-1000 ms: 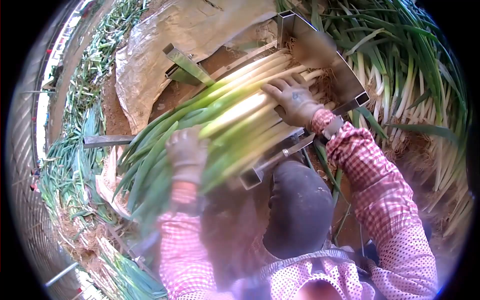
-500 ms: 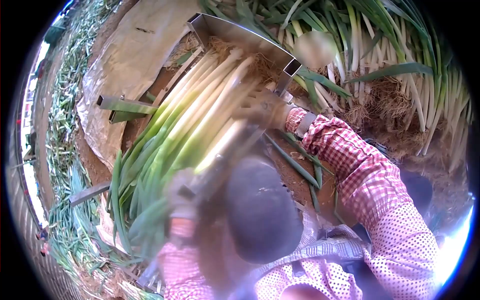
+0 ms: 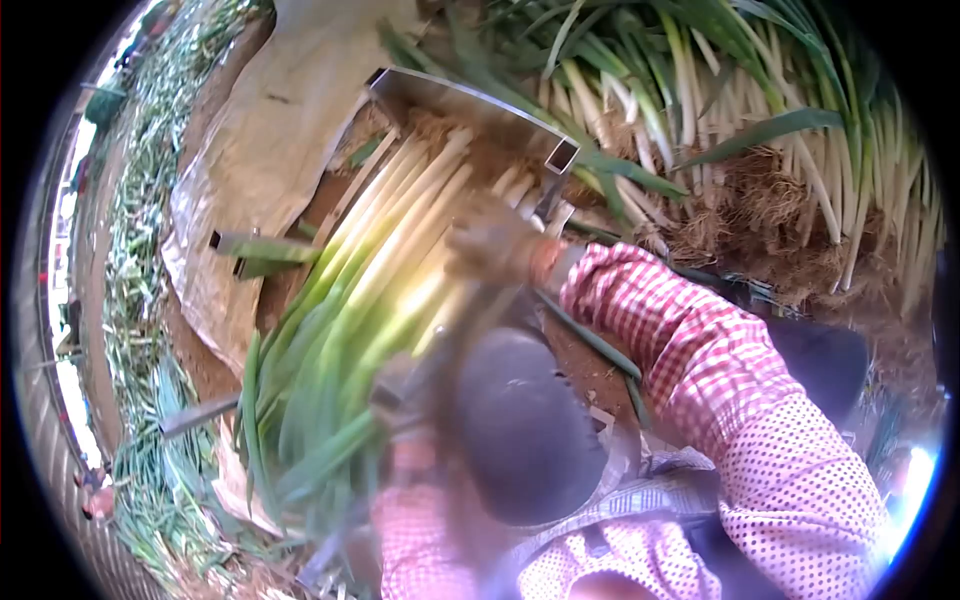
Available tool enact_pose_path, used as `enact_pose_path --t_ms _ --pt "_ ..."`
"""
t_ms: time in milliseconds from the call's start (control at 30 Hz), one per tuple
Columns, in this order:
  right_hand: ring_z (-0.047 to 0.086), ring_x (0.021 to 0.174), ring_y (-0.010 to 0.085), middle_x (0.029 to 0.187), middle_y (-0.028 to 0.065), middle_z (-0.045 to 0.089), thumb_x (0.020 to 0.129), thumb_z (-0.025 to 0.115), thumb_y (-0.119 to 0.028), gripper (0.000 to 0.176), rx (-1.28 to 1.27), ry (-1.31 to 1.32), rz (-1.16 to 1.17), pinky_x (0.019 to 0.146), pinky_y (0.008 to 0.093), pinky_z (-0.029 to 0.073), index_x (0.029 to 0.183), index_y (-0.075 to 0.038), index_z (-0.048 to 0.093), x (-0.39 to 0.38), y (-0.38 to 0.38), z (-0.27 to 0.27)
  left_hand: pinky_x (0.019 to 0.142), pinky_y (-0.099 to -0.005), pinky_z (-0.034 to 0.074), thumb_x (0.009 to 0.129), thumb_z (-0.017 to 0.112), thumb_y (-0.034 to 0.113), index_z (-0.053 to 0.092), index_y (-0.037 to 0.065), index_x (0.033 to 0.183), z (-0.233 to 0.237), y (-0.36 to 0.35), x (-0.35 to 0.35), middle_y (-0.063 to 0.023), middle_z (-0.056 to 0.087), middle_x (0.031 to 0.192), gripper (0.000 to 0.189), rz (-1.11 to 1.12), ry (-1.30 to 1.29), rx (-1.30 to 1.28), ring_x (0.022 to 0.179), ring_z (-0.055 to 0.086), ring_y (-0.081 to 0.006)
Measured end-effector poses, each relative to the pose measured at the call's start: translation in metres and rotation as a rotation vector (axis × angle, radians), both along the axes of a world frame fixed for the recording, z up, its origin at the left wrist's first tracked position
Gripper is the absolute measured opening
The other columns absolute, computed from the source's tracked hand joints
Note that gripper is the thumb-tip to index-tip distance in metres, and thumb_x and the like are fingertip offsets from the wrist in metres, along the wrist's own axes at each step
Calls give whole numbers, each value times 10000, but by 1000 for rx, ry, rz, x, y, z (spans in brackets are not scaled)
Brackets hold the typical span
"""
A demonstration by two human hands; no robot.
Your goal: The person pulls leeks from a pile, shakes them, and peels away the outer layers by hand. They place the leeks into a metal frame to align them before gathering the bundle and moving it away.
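Observation:
A thick row of large green onions (image 3: 400,220) lies in a metal frame (image 3: 480,100), white root ends against its far plate and green leaves toward the lower left. My right hand (image 3: 495,240), in a glove, rests on the white stalks at the row's right side, its fingers laid across them though somewhat blurred. Beside the lower right of the row is my left hand (image 3: 402,395), near the green leaves. Motion smears its fingers, so its grip does not show.
More long green onions with roots (image 3: 760,190) are heaped at the upper right. A pale sheet (image 3: 250,170) covers ground at the upper left. Metal bar ends (image 3: 200,415) stick out left of the row. My dark knee (image 3: 530,430) is close below my hands.
My right hand has slid a little left and down over the white stalks. My left hand has shifted right and slightly down. The whole view has moved slightly.

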State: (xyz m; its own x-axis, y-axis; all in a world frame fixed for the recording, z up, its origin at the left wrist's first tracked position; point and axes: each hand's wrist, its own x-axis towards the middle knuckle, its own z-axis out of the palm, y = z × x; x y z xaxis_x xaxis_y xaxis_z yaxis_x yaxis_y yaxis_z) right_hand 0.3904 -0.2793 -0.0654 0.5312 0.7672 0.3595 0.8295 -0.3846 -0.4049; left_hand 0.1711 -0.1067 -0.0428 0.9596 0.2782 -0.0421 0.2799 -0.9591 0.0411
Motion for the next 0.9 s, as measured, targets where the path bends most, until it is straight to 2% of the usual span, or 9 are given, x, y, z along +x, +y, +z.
enact_pose_path --t_ms 67,233,300,367,467,567,600,733,900 --pt "536 920 316 878 82 567 786 713 -333 255 199 -21 13 858 454 428 769 -103 606 -7 -6 -14 584 -438 505 835 672 369 692 121 729 29 -8 2 -121 681 740 270 -65 40 75 678 668 -308" --pt "549 891 302 843 74 592 780 708 -288 199 175 -13 -50 840 440 445 743 -107 634 -19 -9 -20 730 -429 507 850 713 318 658 51 825 91 20 -4 -147 658 824 274 -123 -388 -65 759 628 -318" --pt "555 880 300 827 73 600 782 704 -272 182 217 -57 -95 831 438 450 729 -109 642 -18 -6 -24 777 -412 516 855 669 165 671 22 930 62 90 2 -158 665 904 162 112 -386 -62 879 627 -349" --pt "576 893 305 827 84 627 802 688 -254 161 114 14 -122 839 429 463 752 -102 670 -14 -4 -19 890 -449 494 851 694 254 655 43 1068 59 141 23 -160 670 1018 305 240 -192 96 1009 619 -353" --pt "617 919 318 880 125 660 851 641 -312 244 -68 242 -251 871 417 474 822 -77 702 -8 9 -8 957 -494 452 863 617 425 607 12 1181 53 185 13 -203 650 1118 522 154 -280 720 1070 613 -364" --pt "643 782 319 832 145 664 928 532 -295 265 -139 483 -413 773 433 512 1079 -108 644 9 31 -21 1074 -504 359 846 688 397 491 105 1365 53 220 -17 -192 565 1326 627 614 144 485 1241 532 -339" --pt "642 751 320 813 144 661 935 527 -267 250 -211 471 -400 731 437 514 1128 -136 618 18 38 -24 1070 -491 361 847 688 368 498 153 1370 95 196 -3 -158 545 1377 596 765 299 137 1259 528 -333" --pt "639 625 328 736 144 645 961 506 -151 374 -338 242 -213 566 454 522 1322 -250 516 30 49 1 930 -480 472 894 608 253 615 184 1227 104 246 -70 -168 671 1146 340 716 571 419 1092 631 -359" --pt "644 801 323 894 132 635 846 583 -110 285 -143 -181 -161 676 450 524 1123 -173 614 36 44 -8 927 -530 478 920 592 271 648 239 1251 163 268 -123 -78 675 1233 337 1034 915 547 1151 640 -271"
